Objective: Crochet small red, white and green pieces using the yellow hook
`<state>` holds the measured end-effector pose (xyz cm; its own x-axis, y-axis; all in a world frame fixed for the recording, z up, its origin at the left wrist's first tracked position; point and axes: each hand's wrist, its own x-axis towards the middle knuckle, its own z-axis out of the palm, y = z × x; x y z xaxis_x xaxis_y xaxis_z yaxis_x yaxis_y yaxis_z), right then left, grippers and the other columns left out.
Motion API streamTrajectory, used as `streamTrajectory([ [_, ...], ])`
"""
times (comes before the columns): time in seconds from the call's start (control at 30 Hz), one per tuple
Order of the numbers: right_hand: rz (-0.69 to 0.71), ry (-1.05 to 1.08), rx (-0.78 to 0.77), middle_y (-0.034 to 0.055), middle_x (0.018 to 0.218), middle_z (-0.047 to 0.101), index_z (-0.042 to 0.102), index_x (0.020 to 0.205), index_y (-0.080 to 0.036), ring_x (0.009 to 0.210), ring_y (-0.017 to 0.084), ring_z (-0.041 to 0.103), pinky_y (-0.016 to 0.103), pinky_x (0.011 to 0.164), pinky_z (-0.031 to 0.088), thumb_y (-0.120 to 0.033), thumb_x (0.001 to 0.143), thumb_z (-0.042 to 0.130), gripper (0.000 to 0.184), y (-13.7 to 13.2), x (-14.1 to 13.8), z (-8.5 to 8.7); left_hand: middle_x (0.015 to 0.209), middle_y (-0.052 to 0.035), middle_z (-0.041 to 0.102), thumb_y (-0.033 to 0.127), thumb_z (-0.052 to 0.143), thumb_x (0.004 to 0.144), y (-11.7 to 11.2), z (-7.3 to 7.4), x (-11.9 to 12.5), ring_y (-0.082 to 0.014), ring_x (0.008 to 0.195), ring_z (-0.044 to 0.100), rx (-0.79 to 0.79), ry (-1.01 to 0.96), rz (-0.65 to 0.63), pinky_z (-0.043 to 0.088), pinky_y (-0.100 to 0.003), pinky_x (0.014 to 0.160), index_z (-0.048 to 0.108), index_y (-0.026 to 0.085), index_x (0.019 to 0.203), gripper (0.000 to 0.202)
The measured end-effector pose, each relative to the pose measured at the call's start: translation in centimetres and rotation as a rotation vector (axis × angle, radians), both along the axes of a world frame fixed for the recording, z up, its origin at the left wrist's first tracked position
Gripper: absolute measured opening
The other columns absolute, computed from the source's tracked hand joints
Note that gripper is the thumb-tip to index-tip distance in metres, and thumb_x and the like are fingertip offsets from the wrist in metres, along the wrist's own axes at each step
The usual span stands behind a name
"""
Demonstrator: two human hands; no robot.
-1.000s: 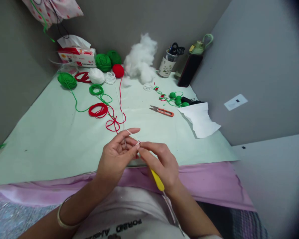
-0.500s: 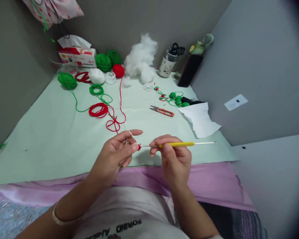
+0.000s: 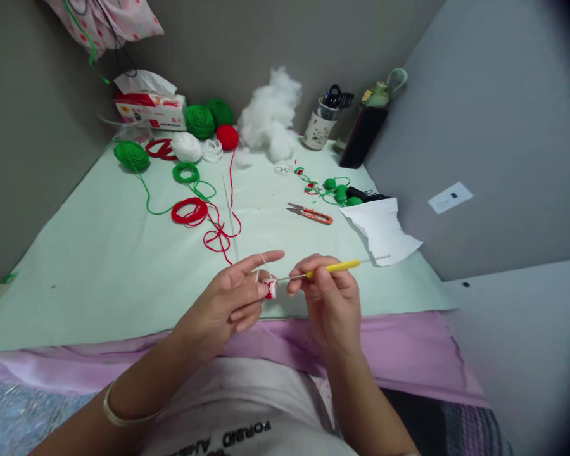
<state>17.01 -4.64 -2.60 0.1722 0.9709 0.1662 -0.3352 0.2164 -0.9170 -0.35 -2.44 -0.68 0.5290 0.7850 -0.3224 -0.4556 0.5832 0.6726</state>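
Observation:
Between thumb and fingers, my left hand (image 3: 235,292) pinches a small red and white crochet piece (image 3: 270,289). White yarn (image 3: 264,258) loops over its outstretched index finger and runs down to the piece. My right hand (image 3: 330,288) grips a crochet hook (image 3: 335,268) by its yellow handle, the metal shaft pointing left. The hook's tip meets the crochet piece; its exact place in the stitches is too small to make out. Both hands are above the table's front edge.
Thread snips (image 3: 310,213) lie beyond my hands, with a white paper sheet (image 3: 384,231) to the right. Red yarn (image 3: 189,211), green yarn balls (image 3: 199,121) and white stuffing (image 3: 273,117) are farther back. A cup (image 3: 320,126) and bottle (image 3: 377,95) stand at the back right.
The crochet piece has turned so more white shows, and my left hand has shifted slightly right. The hook's handle end has tilted upward in my right hand.

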Motion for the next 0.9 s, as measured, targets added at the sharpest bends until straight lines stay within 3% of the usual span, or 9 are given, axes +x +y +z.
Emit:
streamTrajectory([
  [0.1, 0.044, 0.099, -0.098, -0.0011, 0.073, 0.07, 0.077, 0.085, -0.023, 0.054, 0.011, 0.06, 0.025, 0.053, 0.055, -0.044, 0.093, 0.078, 0.023, 0.3, -0.1, 0.0, 0.081, 0.0029, 0.064, 0.018, 0.084, 0.082, -0.1, -0.1, 0.1, 0.0036, 0.042, 0.025, -0.005, -0.054, -0.029, 0.03, -0.011, 0.038, 0.082, 0.019, 0.116, 0.034],
  [0.17, 0.052, 0.086, -0.063, -0.0004, 0.078, 0.074, 0.078, 0.087, -0.025, 0.059, 0.012, 0.063, 0.025, 0.057, 0.056, -0.044, 0.095, 0.076, 0.021, 0.3, -0.4, -0.2, 0.082, 0.0029, 0.065, 0.019, 0.087, 0.081, -0.2, -0.3, 0.4, 0.0024, 0.043, 0.031, 0.057, -0.004, 0.046, 0.033, -0.012, 0.039, 0.083, 0.022, 0.116, 0.035],
  [0.3, -0.056, -0.177, 0.128, 0.0045, 0.097, 0.082, 0.083, 0.098, -0.028, 0.092, 0.019, 0.075, 0.031, 0.078, 0.061, -0.034, 0.099, 0.072, 0.013, -0.2, -1.2, -0.5, 0.082, 0.003, 0.066, 0.023, 0.092, 0.078, -0.5, -0.8, 1.0, -0.0021, 0.049, 0.044, 0.184, 0.143, 0.189, 0.039, -0.014, 0.042, 0.082, 0.025, 0.116, 0.039],
  [0.43, -0.094, -0.306, 0.184, 0.0042, 0.094, 0.082, 0.084, 0.101, -0.029, 0.088, 0.02, 0.075, 0.033, 0.078, 0.061, -0.026, 0.101, 0.068, 0.016, -0.5, -1.3, -0.2, 0.082, 0.0034, 0.063, 0.031, 0.092, 0.079, -0.5, -0.6, 1.1, -0.0023, 0.049, 0.041, 0.183, 0.187, 0.204, 0.04, -0.016, 0.043, 0.082, 0.023, 0.116, 0.039],
  [0.6, -0.126, -0.468, 0.252, 0.0053, 0.094, 0.077, 0.084, 0.104, -0.031, 0.09, 0.02, 0.074, 0.032, 0.076, 0.062, -0.018, 0.098, 0.07, 0.02, -0.7, -1.6, -0.1, 0.088, 0.0031, 0.06, 0.03, 0.096, 0.071, -0.8, 0.0, 1.5, -0.0069, 0.057, 0.048, 0.204, 0.239, 0.226, 0.049, -0.019, 0.049, 0.071, 0.027, 0.138, 0.072],
  [0.73, -0.205, -0.458, 0.311, 0.0056, 0.092, 0.072, 0.085, 0.107, -0.033, 0.08, 0.018, 0.072, 0.027, 0.063, 0.059, -0.016, 0.097, 0.069, 0.026, -0.7, -1.9, -0.4, 0.097, -0.0001, 0.064, 0.03, 0.089, 0.078, -1.2, -0.5, 1.4, -0.0078, 0.06, 0.057, 0.261, 0.252, 0.156, 0.056, -0.025, 0.062, 0.063, 0.03, 0.15, 0.077],
  [0.83, -0.156, -0.342, 0.208, 0.0038, 0.086, 0.071, 0.086, 0.094, -0.032, 0.07, 0.016, 0.067, 0.026, 0.061, 0.057, -0.024, 0.094, 0.076, 0.013, -0.1, -1.2, 0.1, 0.1, -0.0048, 0.071, 0.028, 0.082, 0.083, -1.2, -0.2, 0.3, -0.0136, 0.071, 0.066, 0.4, 0.305, -0.004, 0.057, -0.027, 0.071, 0.074, 0.03, 0.137, 0.055],
  [0.9, -0.074, -0.135, 0.103, 0.0017, 0.077, 0.066, 0.084, 0.083, -0.03, 0.063, 0.014, 0.062, 0.025, 0.056, 0.054, -0.036, 0.09, 0.082, 0.009, 0.3, 0.0, 0.8, 0.125, -0.01, 0.072, 0.029, 0.082, 0.084, -0.8, 0.7, -1.3, -0.0195, 0.089, 0.07, 0.554, 0.362, -0.025, 0.058, -0.03, 0.076, 0.082, 0.032, 0.124, 0.04],
])
